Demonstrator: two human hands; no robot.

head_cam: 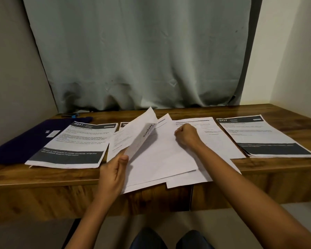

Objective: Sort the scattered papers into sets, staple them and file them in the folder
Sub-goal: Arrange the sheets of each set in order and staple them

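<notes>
Dim, warm light; brightest on the wall (298,60) beyond the right hand (186,135). Soft shadows under papers (160,159). Print is blurry, the lifted sheet (142,133) above the left hand (113,169) smeared. Wide-angle bows the table edge (43,178).

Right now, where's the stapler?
Head view: the stapler lies at the far left back of the table, just below the curtain and behind the dark folder.

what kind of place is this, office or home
Probably a home study corner rather than an office: a wooden desk set against a curtain, with printed papers and a dark folder spread on it.
</notes>
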